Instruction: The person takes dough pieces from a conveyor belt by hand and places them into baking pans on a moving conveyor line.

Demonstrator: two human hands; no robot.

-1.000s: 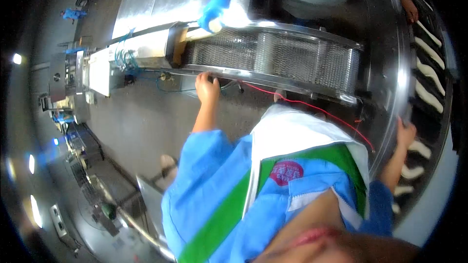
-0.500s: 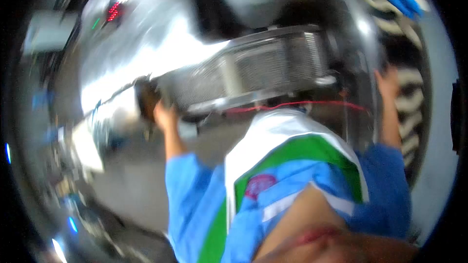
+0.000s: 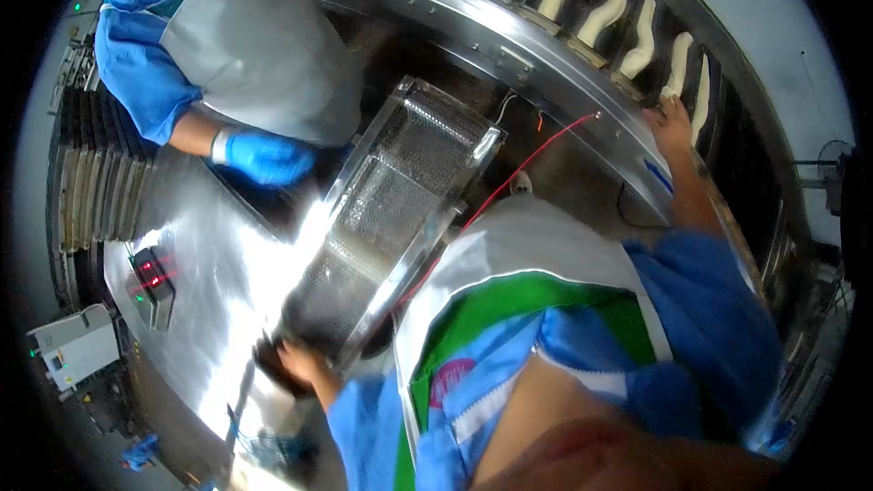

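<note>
My right hand reaches to the edge of a row of dark moulds, fingers spread. Its fingertips are at the lower end of a pale dough strip; whether they press on the dough or the mould edge I cannot tell. More wavy dough strips lie in the moulds alongside. My left hand is low at the left, beside the near end of a long metal tray with a textured floor. A dark shape partly hides around its fingers, so their grip is unclear.
Across the tray stands a co-worker in a grey apron, with a blue-gloved hand. A shiny metal table carries a small red-lit display. A red cord runs between me and the curved metal rail. Stacked trays stand left.
My view has swung round, and the picture is sharper. The dough strips and the co-worker's upper body now show more fully. My right hand now reaches the mould edge; my left stays near the tray end.
</note>
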